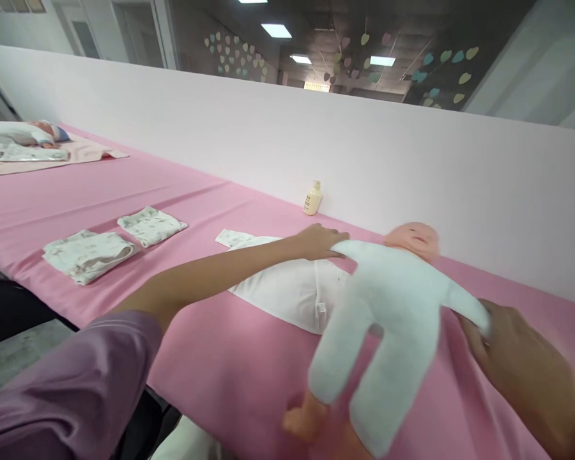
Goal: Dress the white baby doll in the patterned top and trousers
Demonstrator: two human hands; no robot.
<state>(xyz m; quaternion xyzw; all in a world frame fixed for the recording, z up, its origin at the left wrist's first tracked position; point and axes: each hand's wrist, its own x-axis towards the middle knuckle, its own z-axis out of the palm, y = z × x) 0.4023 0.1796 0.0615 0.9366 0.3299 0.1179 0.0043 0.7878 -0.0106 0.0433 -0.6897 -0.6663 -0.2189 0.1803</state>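
While the left hand point(319, 241) and the right hand point(517, 335) grip its arms, a white cloth-bodied doll with a pinkish head and feet point(395, 300) spreads wide over a pink cloth-covered desk point(230, 377)

Because each hand has its fingers curled around one outer arm end, the doll's soft-looking body is probably kept level and stretched. Its blurred feet come foremost, its head toward the wall; whether its back touches the desk cannot be told.

Just past it, partly hidden, a white cloth garment with a small label point(287, 287) lies flat, perhaps so its shape stays smooth. To the left, a folded white printed cloth point(91, 254) and a smaller folded printed cloth point(152, 225) lie close together, likely folded to stay compact. Farther back, a pale yellow pump bottle point(312, 199) stands upright near the plain white wall point(450, 160), a spot less easily knocked. At far left, a second doll in white with blue headwear point(22, 134) lies on a pale pink cloth point(96, 150).
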